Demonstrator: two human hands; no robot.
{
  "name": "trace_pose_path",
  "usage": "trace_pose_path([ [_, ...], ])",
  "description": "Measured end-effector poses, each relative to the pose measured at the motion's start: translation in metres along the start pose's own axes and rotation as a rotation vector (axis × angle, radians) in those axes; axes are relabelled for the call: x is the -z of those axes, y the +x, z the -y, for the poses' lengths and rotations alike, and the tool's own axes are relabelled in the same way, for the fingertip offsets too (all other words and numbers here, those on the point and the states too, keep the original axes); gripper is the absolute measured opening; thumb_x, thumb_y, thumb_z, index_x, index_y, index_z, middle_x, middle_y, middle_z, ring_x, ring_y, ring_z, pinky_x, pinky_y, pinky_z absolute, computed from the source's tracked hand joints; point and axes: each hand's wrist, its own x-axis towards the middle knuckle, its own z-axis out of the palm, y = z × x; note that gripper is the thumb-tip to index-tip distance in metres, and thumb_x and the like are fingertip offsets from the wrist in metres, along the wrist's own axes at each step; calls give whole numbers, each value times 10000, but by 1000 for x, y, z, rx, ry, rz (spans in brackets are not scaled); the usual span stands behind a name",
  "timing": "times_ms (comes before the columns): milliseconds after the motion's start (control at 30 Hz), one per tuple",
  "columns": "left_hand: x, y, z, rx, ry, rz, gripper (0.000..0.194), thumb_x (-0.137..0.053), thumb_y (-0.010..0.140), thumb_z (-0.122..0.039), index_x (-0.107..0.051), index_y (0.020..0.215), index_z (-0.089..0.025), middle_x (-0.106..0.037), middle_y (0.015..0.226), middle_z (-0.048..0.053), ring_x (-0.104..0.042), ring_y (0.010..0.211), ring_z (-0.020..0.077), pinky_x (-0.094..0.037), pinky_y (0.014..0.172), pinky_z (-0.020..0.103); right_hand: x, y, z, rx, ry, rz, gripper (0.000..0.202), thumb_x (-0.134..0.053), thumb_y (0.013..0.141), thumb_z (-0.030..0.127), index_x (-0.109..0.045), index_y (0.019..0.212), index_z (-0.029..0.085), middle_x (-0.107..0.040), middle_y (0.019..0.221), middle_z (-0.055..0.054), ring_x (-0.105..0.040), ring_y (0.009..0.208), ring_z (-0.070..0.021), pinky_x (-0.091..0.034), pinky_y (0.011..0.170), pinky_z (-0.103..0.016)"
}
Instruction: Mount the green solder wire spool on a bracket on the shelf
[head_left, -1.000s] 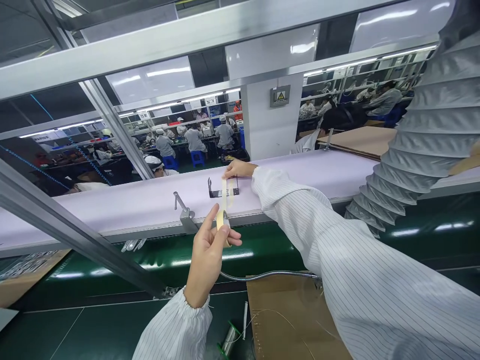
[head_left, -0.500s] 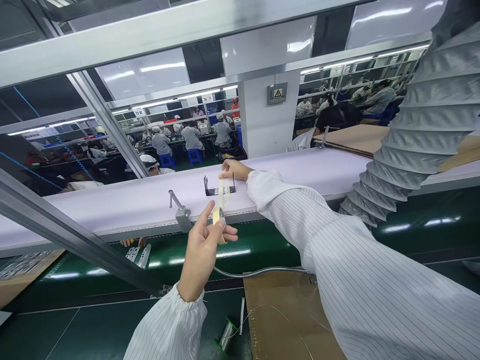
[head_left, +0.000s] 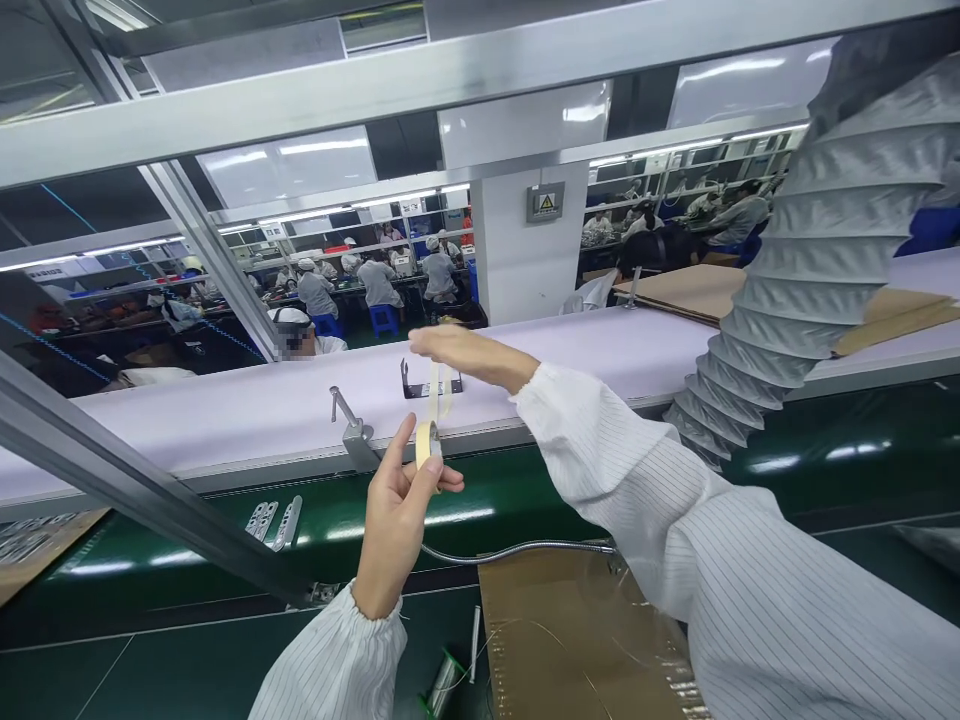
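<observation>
My left hand (head_left: 397, 510) grips a roll of pale yellow masking tape (head_left: 425, 443) between thumb and fingers, above the near edge of the shelf. From the roll, a strip of tape (head_left: 434, 390) runs away over a black bracket (head_left: 420, 392) with upright ends, which lies on the white shelf (head_left: 225, 425). My right hand (head_left: 472, 352) is stretched flat above the bracket's right end, fingers extended, and partly covers it. The far end of the strip is hidden behind this hand.
Left of the bracket, a metal clamp (head_left: 354, 432) grips the shelf edge. Perforated metal strips (head_left: 274, 522) lie on the green conveyor belt (head_left: 487, 500). A grey flexible duct (head_left: 795, 260) hangs at right. Below are cardboard (head_left: 570, 630) and a wire spool (head_left: 444, 685). Co-workers sit beyond.
My right hand has risen slightly and gone from bent fingers at the tape strip to a flat, stretched shape. Another person's hand by the perforated strips has gone from view.
</observation>
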Motion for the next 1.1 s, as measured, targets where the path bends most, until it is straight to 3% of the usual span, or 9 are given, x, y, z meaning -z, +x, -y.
trace_pose_path([
  [100,2,-3,3,-16,34,-17,760,-619,925,-476,-289,1569,-246,-756,857,29,-722,895,205,-520,966,387,-25,-5,10,-102,-520,232,335,-392,1026,237,-690,1062,90,-702,1180,-176,-667,1066,-246,-513,887,-312],
  [200,1,-5,7,-13,61,-32,738,-612,927,-489,-312,1560,-257,-757,858,26,-714,959,217,-473,1029,415,-42,-1,6,-172,-719,347,249,-507,925,136,-704,1056,59,-709,1119,-228,-689,1016,-299,-525,793,-330],
  [367,-2,-4,12,-20,46,-54,753,-630,913,-493,-327,1555,-242,-756,843,26,-716,971,227,-452,1058,430,-51,2,-1,-185,-774,398,290,-511,892,93,-689,1113,29,-708,1094,-248,-675,1064,-338,-518,796,-351],
  [600,-4,-3,11,-53,84,-71,738,-623,914,-481,-343,1549,-229,-749,798,20,-726,915,232,-469,1044,449,-41,-3,-4,-141,-772,438,324,-435,969,108,-644,1198,16,-671,1216,-237,-661,1093,-319,-508,820,-352],
  [900,-2,-4,6,-23,95,-89,773,-660,885,-473,-346,1549,-233,-747,797,21,-725,904,236,-470,1033,443,-23,-41,-7,16,-711,459,314,-469,1005,166,-577,1276,49,-672,1216,-208,-672,1013,-289,-472,712,-315],
  [1100,10,12,-6,73,-73,-63,776,-569,904,-570,-348,1532,-171,-724,759,52,-719,769,239,-574,812,398,-22,-49,-30,153,-632,359,358,-513,969,122,-555,1323,95,-686,1196,-178,-666,1027,-269,-465,733,-299],
])
